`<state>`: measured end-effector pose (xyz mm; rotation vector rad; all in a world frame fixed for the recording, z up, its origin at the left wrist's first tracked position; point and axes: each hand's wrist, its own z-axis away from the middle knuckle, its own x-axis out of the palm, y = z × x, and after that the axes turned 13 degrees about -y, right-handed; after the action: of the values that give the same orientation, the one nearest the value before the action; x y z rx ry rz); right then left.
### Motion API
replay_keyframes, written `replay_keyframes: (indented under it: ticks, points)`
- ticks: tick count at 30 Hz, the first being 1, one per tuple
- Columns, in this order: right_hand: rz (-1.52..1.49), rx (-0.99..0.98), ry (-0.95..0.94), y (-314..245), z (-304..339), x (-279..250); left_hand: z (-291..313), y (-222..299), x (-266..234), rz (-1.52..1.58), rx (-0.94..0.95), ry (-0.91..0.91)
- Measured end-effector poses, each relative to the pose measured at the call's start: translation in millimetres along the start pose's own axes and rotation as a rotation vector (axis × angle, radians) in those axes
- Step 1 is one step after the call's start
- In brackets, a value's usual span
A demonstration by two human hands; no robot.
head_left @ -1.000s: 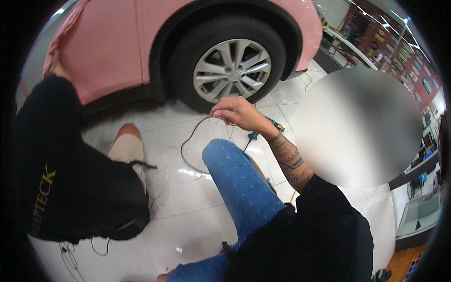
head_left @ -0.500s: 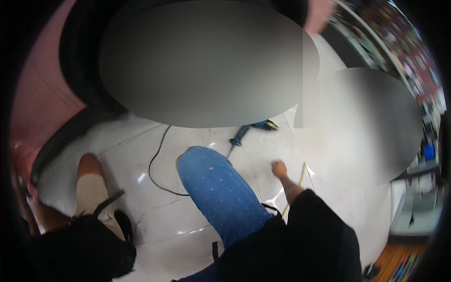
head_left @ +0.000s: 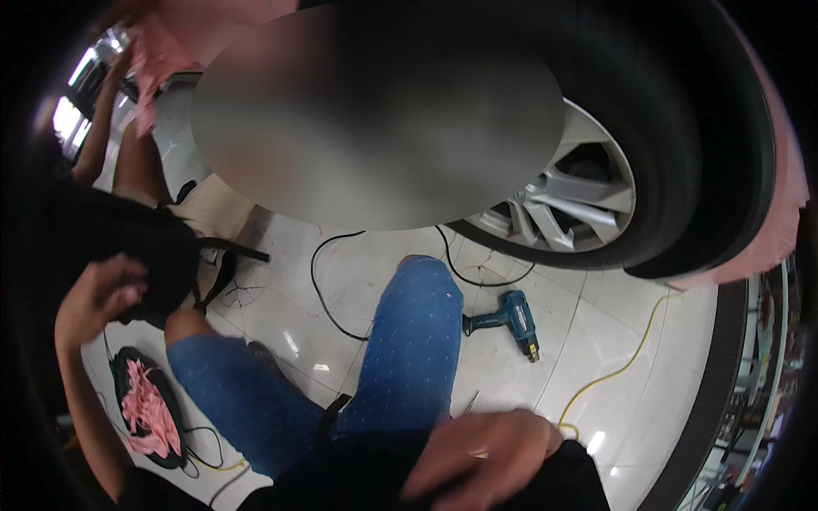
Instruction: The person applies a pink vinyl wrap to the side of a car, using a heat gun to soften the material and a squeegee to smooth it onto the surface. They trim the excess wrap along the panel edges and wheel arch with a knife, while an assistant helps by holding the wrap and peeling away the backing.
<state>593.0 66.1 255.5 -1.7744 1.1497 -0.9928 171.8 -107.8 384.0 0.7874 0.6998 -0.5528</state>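
My left hand (head_left: pixel 100 298) is raised at the left, blurred, its fingers loosely curled and apart with nothing visible in them. My right hand (head_left: pixel 481 456) is close to my body at the bottom, smeared by motion; its fingers cannot be made out. A thin light piece (head_left: pixel 471 402) shows just beyond it, and I cannot tell whether the hand touches it. Past my right knee, a teal heat gun (head_left: pixel 515 322) lies on the tiled floor. The car wheel (head_left: pixel 588 187), with silver spokes and a black tyre, stands at the upper right, partly hidden by a grey blurred patch.
A person in black (head_left: pixel 111 230) crouches close on my left. Pink film scraps (head_left: pixel 149 409) lie in a dark container (head_left: pixel 175 439) beside my left leg. A black cord (head_left: pixel 315 285) and a yellow cord (head_left: pixel 613 370) run across the floor. Pink covering (head_left: pixel 758 260) shows behind the wheel.
My view has swung left, bringing the wheel spokes and scrap container into sight. My right hand has drawn in from over the floor toward my body. My left hand has come into view.
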Motion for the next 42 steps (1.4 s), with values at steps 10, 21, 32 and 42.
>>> replay_keyframes:
  ticks: [10, 21, 32, 42]
  points:
    - [1.091, 0.347, -0.68, -90, -100, -10, -132, 34, 29, -0.35, 0.49, -0.244]
    - [0.426, -0.161, 1.264, 84, -73, -151, -220, 141, 193, 1.183, 1.011, -0.147]
    - [0.48, 0.614, 0.521, 113, -141, -257, -333, 79, 200, 1.364, 0.704, -0.036]
    - [1.711, 0.668, 0.282, -65, -157, -267, -478, 18, 108, 1.711, 0.539, 0.644]
